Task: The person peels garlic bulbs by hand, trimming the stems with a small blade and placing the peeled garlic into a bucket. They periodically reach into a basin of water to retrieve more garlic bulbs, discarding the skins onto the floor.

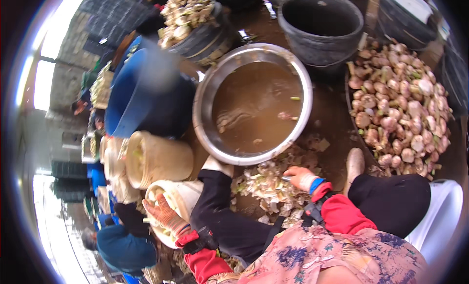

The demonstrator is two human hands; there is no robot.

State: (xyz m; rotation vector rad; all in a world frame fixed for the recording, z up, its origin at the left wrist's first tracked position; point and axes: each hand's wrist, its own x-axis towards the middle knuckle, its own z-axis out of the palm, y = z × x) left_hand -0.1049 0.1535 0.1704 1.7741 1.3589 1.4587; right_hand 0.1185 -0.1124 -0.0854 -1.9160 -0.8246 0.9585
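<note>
My left hand (pixel 167 216), in an orange glove, is over the mouth of a cream bucket (pixel 189 190) at my left knee. Its fingers are spread and nothing shows in them. Pale pieces lie inside that bucket, partly hidden by the hand. My right hand (pixel 301 179), gloved too, is closed around a small knife (pixel 286 178), of which just a short bit of metal blade shows. Below it lies a heap of garlic peelings (pixel 273 188) on the floor. In front of me stands a wide metal basin (pixel 201 115) of brown water with a few scraps floating.
A big pile of garlic bulbs (pixel 400 108) lies to the right. Beyond the basin stand a black bucket (pixel 320 37) and a tub heaped with garlic (pixel 185 17). A blue tub (pixel 124 96) and another cream bucket (pixel 159 159) are on the left. A person in teal (pixel 126 247) bends farther left.
</note>
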